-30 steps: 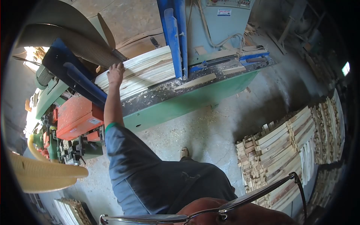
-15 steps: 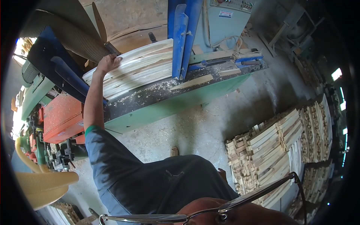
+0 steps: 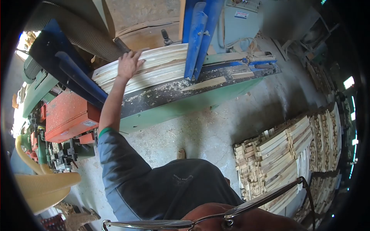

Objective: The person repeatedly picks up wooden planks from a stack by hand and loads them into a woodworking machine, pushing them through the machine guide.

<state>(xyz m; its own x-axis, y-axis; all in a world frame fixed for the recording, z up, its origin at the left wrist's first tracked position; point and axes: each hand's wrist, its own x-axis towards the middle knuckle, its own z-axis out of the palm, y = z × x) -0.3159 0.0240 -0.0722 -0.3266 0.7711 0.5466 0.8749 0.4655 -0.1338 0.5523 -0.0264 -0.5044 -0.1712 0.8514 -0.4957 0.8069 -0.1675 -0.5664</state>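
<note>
Orange box [image 3: 71, 115] at frame left, left hand [image 3: 129, 65], grip spread over pale wooden strips [image 3: 163, 64] on the dark counter [image 3: 152, 100], upper left of centre, right hand [image 3: 227, 181] mostly hidden, grip impossible to tell, stacked slats [image 3: 275, 152] lower right

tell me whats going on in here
A person has their left hand spread over a row of pale wooden strips, fingers apart rather than closed around anything. The strips lie side by side on a dark machine table scattered with shavings, next to a blue metal upright. More wood is stacked off to the right.
</note>
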